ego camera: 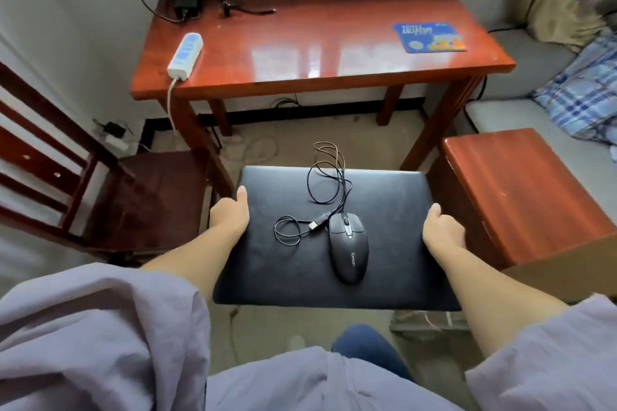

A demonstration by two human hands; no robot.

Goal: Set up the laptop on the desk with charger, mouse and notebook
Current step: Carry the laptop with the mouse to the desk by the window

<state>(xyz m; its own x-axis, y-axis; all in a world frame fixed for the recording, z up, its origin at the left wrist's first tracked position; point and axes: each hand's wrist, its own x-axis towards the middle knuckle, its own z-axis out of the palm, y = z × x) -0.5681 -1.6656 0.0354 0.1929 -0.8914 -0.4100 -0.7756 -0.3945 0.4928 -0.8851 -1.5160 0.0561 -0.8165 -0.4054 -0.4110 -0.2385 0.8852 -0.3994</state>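
Laptop [334,240]: closed, being held level above the floor, short of the counter [320,53].
Left hand [230,215]: fingers being clamped on left edge.
Right hand [442,230]: fingers being clamped on right edge.
Wired mouse [349,252]: being carried on the lid.
Charger [187,0]: lying at the counter's far left.

Glossy red wooden desk [300,43], matt black laptop [384,243], smooth plastic mouse [350,250]

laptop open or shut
Shut: the laptop shows only its flat black lid, with the mouse lying on top.
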